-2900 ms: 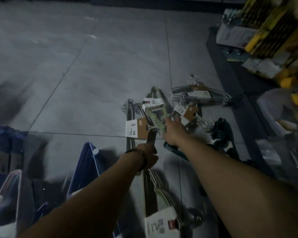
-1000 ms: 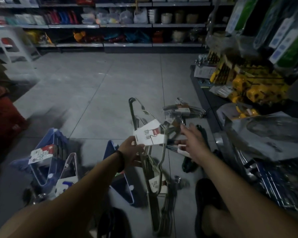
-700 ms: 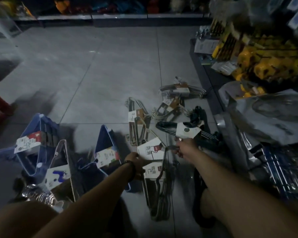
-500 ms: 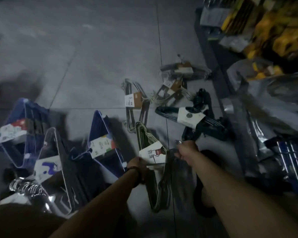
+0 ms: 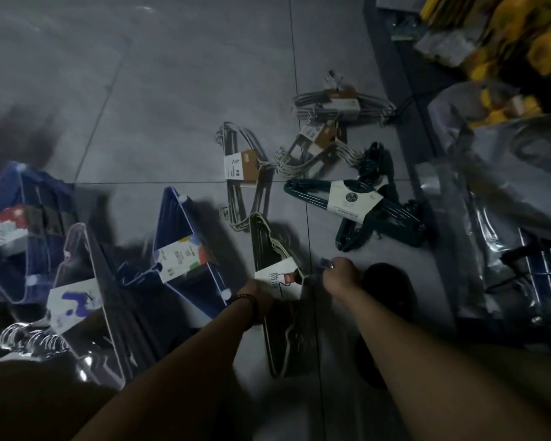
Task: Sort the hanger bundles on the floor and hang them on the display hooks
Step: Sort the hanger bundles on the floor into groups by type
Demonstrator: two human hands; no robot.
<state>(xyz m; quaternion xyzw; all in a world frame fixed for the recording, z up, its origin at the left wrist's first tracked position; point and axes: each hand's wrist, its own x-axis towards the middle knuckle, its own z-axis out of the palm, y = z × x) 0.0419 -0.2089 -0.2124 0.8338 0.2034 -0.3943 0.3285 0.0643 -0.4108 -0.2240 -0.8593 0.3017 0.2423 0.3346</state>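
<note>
Looking down from the head view, both arms reach to a dark olive hanger bundle (image 5: 265, 246) lying on the grey tiled floor (image 5: 178, 100) straight ahead of the person. The left hand (image 5: 257, 296), a dark band at its wrist, grips the bundle's left edge just beside its white label (image 5: 275, 274). The right hand (image 5: 341, 276) is curled tight round the bundle's hook end (a small metal glint shows by the knuckles).

Beyond lie a teal hanger bundle (image 5: 352, 198), a grey wire bundle (image 5: 240, 167), a second grey bundle (image 5: 312, 144) and, nearest the shelf base, a farthest grey bundle (image 5: 341, 101). To the left are a blue hanger bundle (image 5: 175, 218), a clear hanger bundle (image 5: 77, 300) and another blue bundle (image 5: 23, 198). A black shoe (image 5: 385, 288) sits just right of the right hand. Yellow goods (image 5: 522, 36) blur at the upper right.
</note>
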